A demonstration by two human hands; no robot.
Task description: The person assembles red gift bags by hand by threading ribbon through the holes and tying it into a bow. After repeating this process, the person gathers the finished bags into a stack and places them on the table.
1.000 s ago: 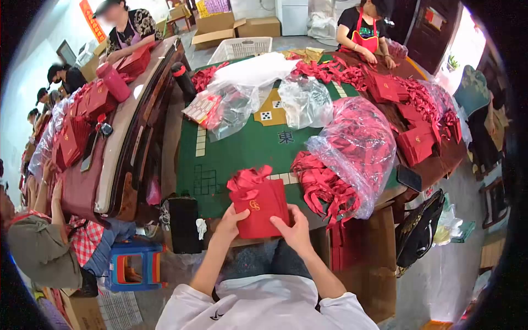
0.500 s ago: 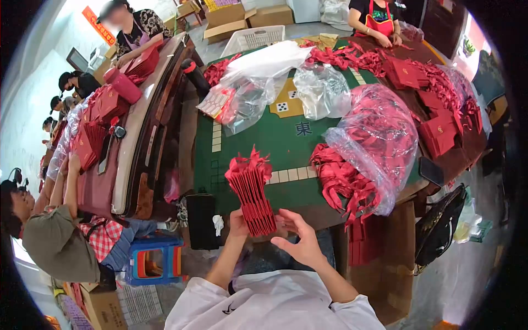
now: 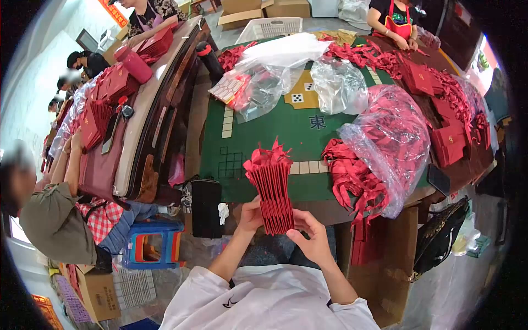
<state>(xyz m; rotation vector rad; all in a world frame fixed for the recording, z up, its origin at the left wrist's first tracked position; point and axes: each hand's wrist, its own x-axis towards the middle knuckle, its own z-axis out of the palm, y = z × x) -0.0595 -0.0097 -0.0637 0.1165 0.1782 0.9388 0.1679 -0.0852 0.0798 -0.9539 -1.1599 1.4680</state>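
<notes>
A thick stack of red folded pieces (image 3: 275, 201), topped with loose red ribbons (image 3: 268, 159), stands upright between my hands at the table's near edge. My left hand (image 3: 251, 214) grips its left side, the fingers partly hidden behind it. On the other side, my right hand (image 3: 312, 234) has its fingers and thumb against the lower right of the stack. To the right, a heap of red ribbons (image 3: 352, 179) spills from a clear plastic bag (image 3: 393, 143) on the green table mat (image 3: 247, 190).
Clear plastic bags (image 3: 338, 88) and a black bottle (image 3: 209, 59) lie farther back. A black phone (image 3: 438, 180) is at the right edge, above an open cardboard box (image 3: 393, 275). Other people work at the left table (image 3: 129, 159) and at the far right.
My right hand has closed in on the stack, which was held by my left hand with the right one apart. The camera view has shifted, so the table appears farther right.
</notes>
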